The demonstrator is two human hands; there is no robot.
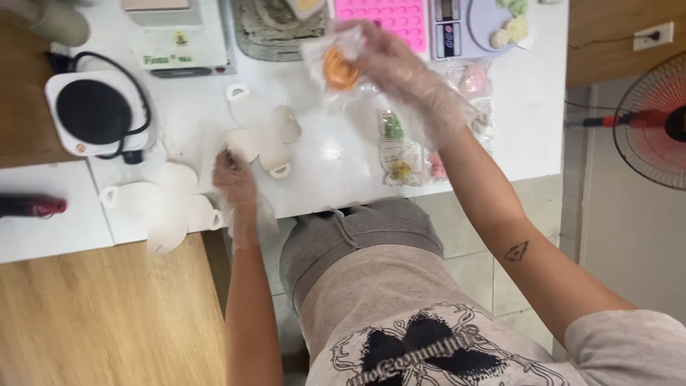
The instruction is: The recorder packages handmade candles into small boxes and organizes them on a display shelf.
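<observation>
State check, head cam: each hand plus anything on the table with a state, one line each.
left hand: gloved, resting on the white paper cutouts
right hand: gloved, holding a clear bag with an orange piece above the table
hot plate: plugged in, top bare
pink mould: cavities look empty
fan: spinning or not, cannot tell

A small clear bag (336,68) is held up off the white table (329,150). Inside it sits a round orange thing with a swirl on top. The bag looks crinkly and shiny. Lower down lie white cup-shaped pieces (261,136) with little loop handles. They sit close together, flat on the table, some touching each other.
</observation>
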